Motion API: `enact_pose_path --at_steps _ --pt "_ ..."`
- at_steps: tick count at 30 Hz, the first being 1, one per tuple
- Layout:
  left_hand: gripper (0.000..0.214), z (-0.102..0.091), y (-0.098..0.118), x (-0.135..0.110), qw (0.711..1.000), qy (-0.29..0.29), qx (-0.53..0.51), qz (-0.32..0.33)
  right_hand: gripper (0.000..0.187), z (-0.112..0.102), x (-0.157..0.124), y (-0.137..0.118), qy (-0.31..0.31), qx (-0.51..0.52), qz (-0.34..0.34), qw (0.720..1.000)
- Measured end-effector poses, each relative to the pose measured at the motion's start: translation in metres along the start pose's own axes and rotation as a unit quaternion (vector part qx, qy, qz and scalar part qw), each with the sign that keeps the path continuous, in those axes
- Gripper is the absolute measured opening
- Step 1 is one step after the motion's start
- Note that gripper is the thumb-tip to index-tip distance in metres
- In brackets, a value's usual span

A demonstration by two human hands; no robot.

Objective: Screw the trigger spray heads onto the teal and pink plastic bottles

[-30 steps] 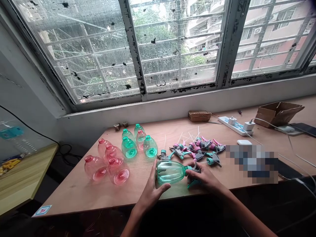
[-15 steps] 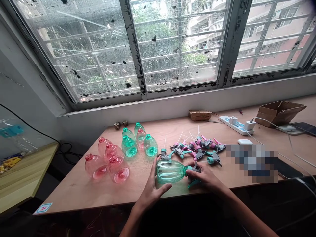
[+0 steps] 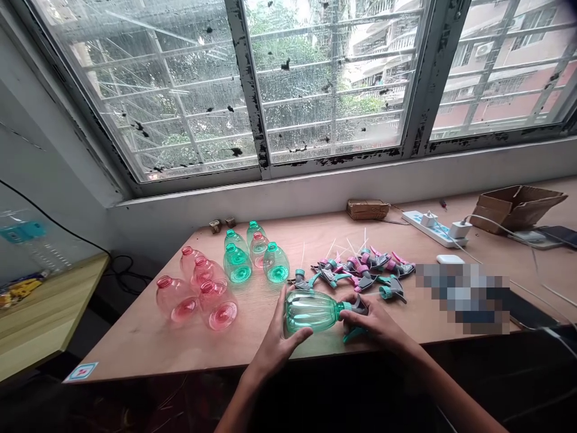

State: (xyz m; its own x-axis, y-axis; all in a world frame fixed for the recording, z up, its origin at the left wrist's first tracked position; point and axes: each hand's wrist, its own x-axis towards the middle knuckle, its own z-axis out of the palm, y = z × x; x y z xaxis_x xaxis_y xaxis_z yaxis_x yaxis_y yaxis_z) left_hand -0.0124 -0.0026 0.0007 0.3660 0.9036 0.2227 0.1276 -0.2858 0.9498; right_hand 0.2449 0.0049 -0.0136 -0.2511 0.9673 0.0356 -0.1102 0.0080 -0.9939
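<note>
A clear green spray bottle (image 3: 311, 311) lies on its side in the air between my hands, its neck pointing right. My left hand (image 3: 282, 334) is wrapped around the bottle's base, thumb along the near side. At the neck, my right hand (image 3: 367, 319) grips a grey and teal trigger spray head (image 3: 356, 332), which sits against the bottle's mouth; the fingers partly hide it. Just beyond the bottle lies a pile of grey, pink and teal spray heads (image 3: 363, 269) with thin white tubes. Another teal spray head (image 3: 303, 279) rests behind my left fingertips.
Several red bottles (image 3: 219, 308) and green bottles (image 3: 276, 264) stand open-necked on the left of the wooden table (image 3: 148, 355). At the back right are a white power strip (image 3: 433, 228), cables, a cardboard box (image 3: 516, 207) and a white case (image 3: 449, 260).
The view has shifted slightly. Both hands keep their hold on the bottle and spray head, with hardly any visible movement.
</note>
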Motion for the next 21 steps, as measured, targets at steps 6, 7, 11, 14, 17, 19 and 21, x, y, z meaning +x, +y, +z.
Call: enact_pose_path --at_steps 6,7,11,14,17,19,21 --pt "0.094 0.0008 -0.0067 0.0016 1.0 -0.01 0.008 0.02 0.036 -0.0004 0.0002 -0.0005 0.011 0.009 -0.005 1.0" --pt "0.094 0.0008 -0.0065 0.0014 1.0 -0.01 0.013 0.023 0.036 -0.0004 0.0001 -0.0007 0.01 0.01 -0.006 1.0" --pt "0.101 0.0001 -0.0033 0.0011 1.0 -0.005 0.006 0.013 0.036 0.0 -0.0005 -0.0018 0.003 0.009 -0.009 1.0" --pt "0.093 -0.0003 -0.0025 0.002 1.0 0.002 -0.002 0.003 0.035 0.0 -0.0004 -0.0023 0.002 0.01 -0.012 1.0" --pt "0.092 0.0004 -0.0035 0.0023 1.0 0.003 0.001 0.01 0.032 0.0001 0.0002 -0.0024 0.004 0.014 -0.016 1.0" --pt "0.093 0.0011 -0.0039 0.0017 1.0 -0.001 -0.001 0.017 0.031 0.0003 0.0004 -0.0023 0.005 0.018 -0.018 1.0" --pt "0.098 0.0015 -0.004 0.0009 1.0 -0.007 -0.004 0.017 0.031 0.0007 0.0002 -0.0019 0.003 0.02 -0.019 1.0"
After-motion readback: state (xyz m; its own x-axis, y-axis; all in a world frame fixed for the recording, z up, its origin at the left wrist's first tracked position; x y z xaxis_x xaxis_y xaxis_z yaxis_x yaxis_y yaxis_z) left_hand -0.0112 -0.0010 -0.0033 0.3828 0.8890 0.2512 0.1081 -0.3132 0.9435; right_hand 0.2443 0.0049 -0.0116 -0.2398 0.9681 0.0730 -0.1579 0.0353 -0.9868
